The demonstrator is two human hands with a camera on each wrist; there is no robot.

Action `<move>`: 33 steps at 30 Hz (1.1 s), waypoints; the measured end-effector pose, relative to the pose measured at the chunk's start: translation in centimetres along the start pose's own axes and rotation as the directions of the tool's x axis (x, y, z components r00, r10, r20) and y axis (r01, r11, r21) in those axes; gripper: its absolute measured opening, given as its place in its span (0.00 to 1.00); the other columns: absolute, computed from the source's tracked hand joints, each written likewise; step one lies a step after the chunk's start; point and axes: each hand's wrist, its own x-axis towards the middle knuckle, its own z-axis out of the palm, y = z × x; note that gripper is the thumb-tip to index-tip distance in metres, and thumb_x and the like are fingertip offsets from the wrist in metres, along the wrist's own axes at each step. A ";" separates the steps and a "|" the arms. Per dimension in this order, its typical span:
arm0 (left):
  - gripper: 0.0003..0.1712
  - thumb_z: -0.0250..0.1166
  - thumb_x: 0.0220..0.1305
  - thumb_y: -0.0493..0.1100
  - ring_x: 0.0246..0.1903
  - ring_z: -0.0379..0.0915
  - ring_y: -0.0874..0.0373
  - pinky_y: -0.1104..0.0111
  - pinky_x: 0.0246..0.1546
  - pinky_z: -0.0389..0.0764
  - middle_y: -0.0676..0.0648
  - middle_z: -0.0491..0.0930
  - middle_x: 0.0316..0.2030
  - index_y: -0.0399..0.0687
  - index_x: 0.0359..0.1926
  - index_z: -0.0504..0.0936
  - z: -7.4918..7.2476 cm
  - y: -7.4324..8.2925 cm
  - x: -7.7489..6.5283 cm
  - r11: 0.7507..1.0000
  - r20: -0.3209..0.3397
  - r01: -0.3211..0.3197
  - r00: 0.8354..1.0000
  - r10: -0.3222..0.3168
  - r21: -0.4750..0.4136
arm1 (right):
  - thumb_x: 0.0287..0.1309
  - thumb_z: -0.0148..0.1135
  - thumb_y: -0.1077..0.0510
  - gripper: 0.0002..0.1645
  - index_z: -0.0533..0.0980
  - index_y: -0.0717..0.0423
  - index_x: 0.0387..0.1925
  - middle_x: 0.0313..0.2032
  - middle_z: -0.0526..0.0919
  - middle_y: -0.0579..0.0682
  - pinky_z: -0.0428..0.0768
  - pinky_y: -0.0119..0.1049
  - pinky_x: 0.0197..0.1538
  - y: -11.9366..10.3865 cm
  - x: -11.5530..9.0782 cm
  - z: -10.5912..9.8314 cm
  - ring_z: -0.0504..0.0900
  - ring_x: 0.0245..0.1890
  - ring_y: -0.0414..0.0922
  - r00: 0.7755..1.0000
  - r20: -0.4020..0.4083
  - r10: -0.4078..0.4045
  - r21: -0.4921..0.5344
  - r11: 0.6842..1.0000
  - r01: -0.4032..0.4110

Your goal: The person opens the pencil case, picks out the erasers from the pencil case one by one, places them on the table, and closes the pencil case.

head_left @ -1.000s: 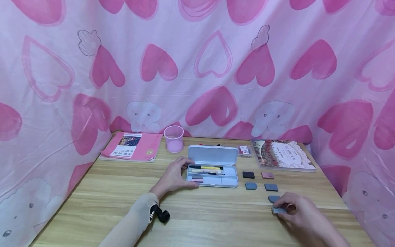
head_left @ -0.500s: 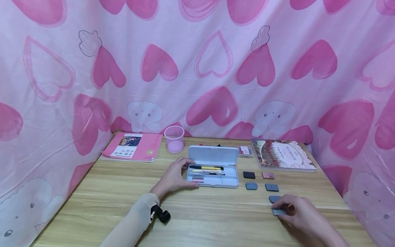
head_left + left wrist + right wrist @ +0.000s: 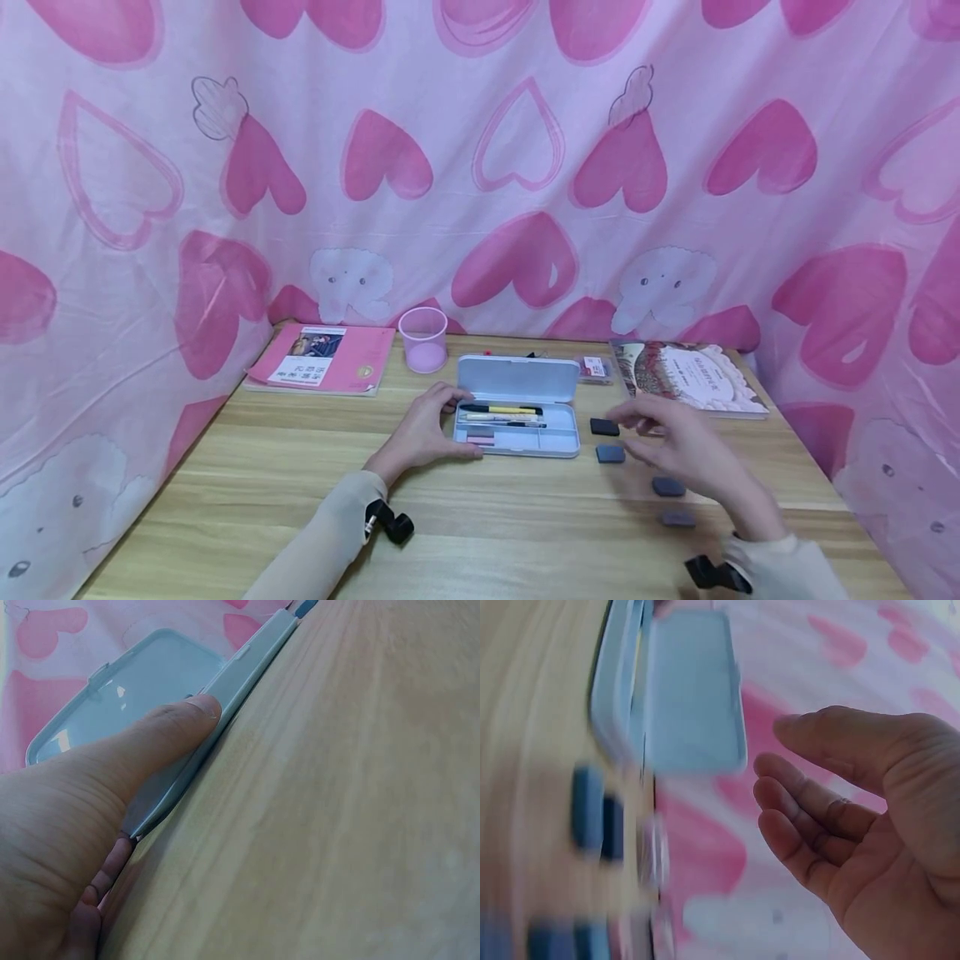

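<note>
A pale blue pencil case (image 3: pixel 558 443) lies with its lid raised, holding several pens (image 3: pixel 502 414) and a grey and pink eraser (image 3: pixel 480 437). My left hand (image 3: pixel 422 431) grips its left end, thumb (image 3: pixel 184 720) along the front wall and fingers round the back. To the right are a black eraser (image 3: pixel 604 427) and a blue-grey eraser (image 3: pixel 611 454). Closer to me lie another blue-grey eraser (image 3: pixel 668 486) and a grey eraser (image 3: pixel 678 519). Above the erasers hovers my right hand (image 3: pixel 678 442), fingers loosely bent and holding nothing; it hides part of the table.
A pink book (image 3: pixel 360 354) and a pink mesh cup (image 3: pixel 424 342) stand at the back left. Behind the erasers are a small clear package (image 3: pixel 595 370) and an illustrated book (image 3: pixel 697 379). A heart-print curtain (image 3: pixel 510 200) encloses the table.
My right hand has let go of the grey eraser at the front and moved up and left, over the back erasers. My left hand stays on the pencil case.
</note>
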 end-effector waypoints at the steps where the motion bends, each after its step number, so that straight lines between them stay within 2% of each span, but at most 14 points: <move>1: 0.53 0.92 0.42 0.67 0.60 0.80 0.56 0.56 0.67 0.84 0.52 0.81 0.62 0.53 0.67 0.83 0.0 0.0 0.0 1.000 0.001 0.001 1.000 -0.001 0.001 | 0.61 0.81 0.69 0.23 0.89 0.46 0.54 0.48 0.92 0.38 0.91 0.38 0.46 -0.4 0.9 0.5 0.87 0.42 0.37 1.000 0.007 -0.022 0.016 1.000 0.022; 8: 0.54 0.92 0.41 0.69 0.60 0.79 0.57 0.57 0.68 0.83 0.55 0.80 0.63 0.56 0.67 0.83 0.2 0.1 0.2 1.000 0.017 0.021 1.000 -0.021 -0.001 | 0.66 0.79 0.66 0.19 0.88 0.50 0.57 0.50 0.92 0.46 0.92 0.42 0.51 -3.3 6.4 4.2 0.89 0.45 0.40 0.993 0.074 -0.091 0.096 0.992 0.083; 15: 0.54 0.92 0.42 0.68 0.60 0.79 0.58 0.57 0.67 0.84 0.54 0.80 0.62 0.55 0.68 0.83 0.4 0.1 0.3 1.000 0.015 -0.006 1.000 0.006 -0.011 | 0.70 0.75 0.66 0.14 0.89 0.57 0.55 0.47 0.92 0.51 0.92 0.40 0.50 -4.9 9.7 9.4 0.88 0.44 0.39 0.985 0.132 -0.110 0.169 0.982 0.087; 20: 0.53 0.93 0.42 0.66 0.59 0.79 0.58 0.58 0.66 0.84 0.54 0.81 0.62 0.53 0.68 0.83 0.3 -0.2 0.2 1.000 0.007 -0.028 1.000 0.028 -0.009 | 0.71 0.74 0.66 0.10 0.90 0.58 0.51 0.43 0.89 0.48 0.90 0.36 0.49 -5.2 10.5 12.9 0.86 0.42 0.38 0.974 0.206 -0.090 0.159 0.986 0.057; 24: 0.54 0.92 0.43 0.66 0.59 0.79 0.58 0.58 0.67 0.84 0.54 0.80 0.62 0.52 0.68 0.82 0.1 -0.2 0.1 1.000 0.007 -0.027 1.000 0.027 -0.002 | 0.74 0.72 0.64 0.09 0.90 0.54 0.52 0.44 0.87 0.43 0.89 0.36 0.50 -5.2 10.4 14.5 0.84 0.43 0.37 0.962 0.273 -0.023 0.136 0.991 -0.014; 30: 0.55 0.93 0.42 0.67 0.60 0.79 0.58 0.59 0.67 0.84 0.54 0.80 0.63 0.52 0.69 0.82 0.0 -0.2 0.0 1.000 0.003 -0.023 1.000 0.023 0.011 | 0.79 0.68 0.62 0.11 0.90 0.49 0.54 0.49 0.88 0.41 0.88 0.41 0.60 -5.3 10.4 15.0 0.85 0.51 0.38 0.952 0.302 0.047 0.120 0.989 -0.086; 33: 0.54 0.92 0.42 0.67 0.60 0.80 0.58 0.59 0.67 0.84 0.54 0.81 0.62 0.51 0.68 0.83 -0.1 -0.1 0.1 1.000 0.001 -0.027 1.000 0.027 0.010 | 0.78 0.69 0.61 0.10 0.90 0.49 0.53 0.48 0.88 0.41 0.89 0.40 0.58 -5.3 10.4 14.7 0.85 0.48 0.38 0.952 0.303 0.049 0.104 0.991 -0.084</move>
